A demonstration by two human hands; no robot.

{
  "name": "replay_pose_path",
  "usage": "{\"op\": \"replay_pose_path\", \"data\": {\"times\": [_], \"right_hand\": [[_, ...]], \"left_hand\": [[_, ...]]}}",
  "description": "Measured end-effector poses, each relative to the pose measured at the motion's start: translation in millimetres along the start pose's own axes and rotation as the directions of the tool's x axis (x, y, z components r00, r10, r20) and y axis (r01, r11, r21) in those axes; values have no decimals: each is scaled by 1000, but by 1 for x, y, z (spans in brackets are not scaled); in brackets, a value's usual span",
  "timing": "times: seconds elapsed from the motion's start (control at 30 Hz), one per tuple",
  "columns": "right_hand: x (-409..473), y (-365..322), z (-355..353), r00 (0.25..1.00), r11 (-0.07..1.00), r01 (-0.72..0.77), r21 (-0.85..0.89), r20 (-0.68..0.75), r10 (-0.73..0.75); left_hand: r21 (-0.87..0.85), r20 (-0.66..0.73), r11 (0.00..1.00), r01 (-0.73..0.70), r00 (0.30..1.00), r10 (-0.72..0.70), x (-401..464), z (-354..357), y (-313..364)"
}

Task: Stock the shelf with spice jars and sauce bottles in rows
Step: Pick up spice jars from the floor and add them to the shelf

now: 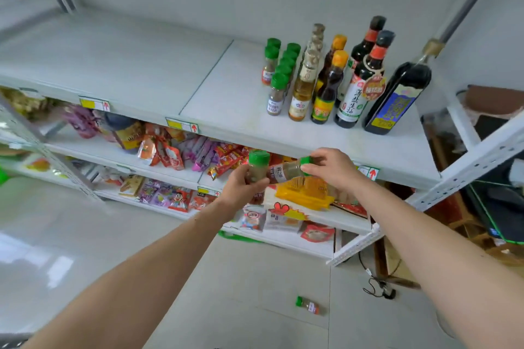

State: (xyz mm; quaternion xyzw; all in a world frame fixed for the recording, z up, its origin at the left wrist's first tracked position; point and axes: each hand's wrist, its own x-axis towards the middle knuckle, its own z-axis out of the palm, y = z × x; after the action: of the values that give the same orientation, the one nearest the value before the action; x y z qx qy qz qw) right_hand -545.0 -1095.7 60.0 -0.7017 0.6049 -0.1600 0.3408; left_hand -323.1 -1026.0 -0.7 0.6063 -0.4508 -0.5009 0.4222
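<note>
My left hand (246,185) grips an upright green-capped spice jar (258,164) in front of the shelf's edge. My right hand (330,168) pinches the green cap of a second spice jar (285,172), which lies sideways between both hands. On the white top shelf (221,93) stand rows of green-capped spice jars (279,79), pale oil bottles (304,85), orange-capped bottles (329,85), dark soy sauce bottles (360,85) and one large dark bottle (397,99). Another spice jar (307,305) lies on the floor.
Lower shelves hold snack packets (170,150) and a yellow box (304,193). Price tags (183,125) line the shelf's front edge. A white upright post (465,173) and a cluttered area stand to the right. Cables (378,289) lie on the tiled floor.
</note>
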Motion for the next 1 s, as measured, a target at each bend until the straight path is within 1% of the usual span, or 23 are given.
{"op": "replay_pose_path", "data": {"times": [0.17,0.27,0.37,0.53,0.67,0.83,1.0], "right_hand": [[30,-66,-11,992,991,124,-57,-20,-125],[53,-102,-17,977,976,203,-75,-47,-207],[76,-132,-26,961,963,250,-96,-99,-259],[133,-174,-46,929,923,339,-179,-88,-359],[178,-194,-60,931,908,333,-253,-65,-359],[227,-201,-61,950,913,284,-293,-40,-309],[261,-195,-50,961,890,242,-387,-30,-275]], "left_hand": [[-13,-65,996,-88,994,87,25,-45,31],[-36,-101,993,-113,989,109,41,-64,50],[-46,-120,987,-153,982,147,64,-76,67],[-42,-176,984,-175,970,165,117,-88,92],[-64,-181,983,-172,971,159,156,-91,108],[-60,-173,992,-113,980,102,200,-93,105],[-50,-94,996,-77,993,72,231,-93,94]]}}
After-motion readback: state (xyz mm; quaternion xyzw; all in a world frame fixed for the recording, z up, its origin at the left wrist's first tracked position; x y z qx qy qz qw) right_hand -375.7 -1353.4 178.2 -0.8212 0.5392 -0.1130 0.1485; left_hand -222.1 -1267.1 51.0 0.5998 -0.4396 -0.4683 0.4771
